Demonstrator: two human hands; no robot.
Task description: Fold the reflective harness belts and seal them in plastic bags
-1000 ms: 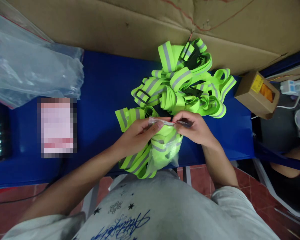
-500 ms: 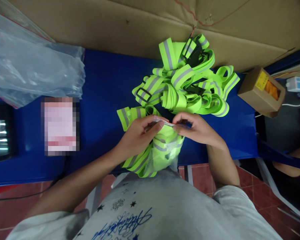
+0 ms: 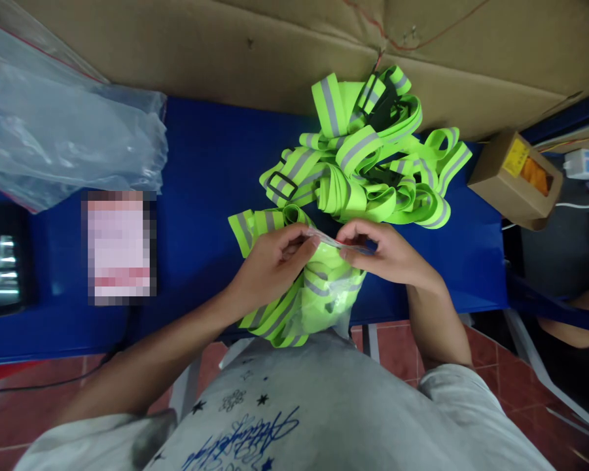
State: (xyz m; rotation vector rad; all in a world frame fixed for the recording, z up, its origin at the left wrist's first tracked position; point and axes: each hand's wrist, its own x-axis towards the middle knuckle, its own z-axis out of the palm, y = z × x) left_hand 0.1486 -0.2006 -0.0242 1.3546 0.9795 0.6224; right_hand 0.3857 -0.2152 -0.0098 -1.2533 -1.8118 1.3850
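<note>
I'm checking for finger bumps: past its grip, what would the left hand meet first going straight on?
Probably the right hand, pinching the same top edge of the clear bag; exact depth is unclear.

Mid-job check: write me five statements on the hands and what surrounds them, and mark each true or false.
1. The left hand and right hand both hold the top edge of a small clear plastic bag. True.
2. Orange cloth shows inside that bag. False: neon-green strap with grey stripes shows through it.
3. A loose heap of neon-green, grey-striped straps lies beyond the hands. True.
4. A brown cardboard box with a yellow label stands left of the heap. False: it stands right of it.
5. The tabletop is white. False: it is blue.
</note>
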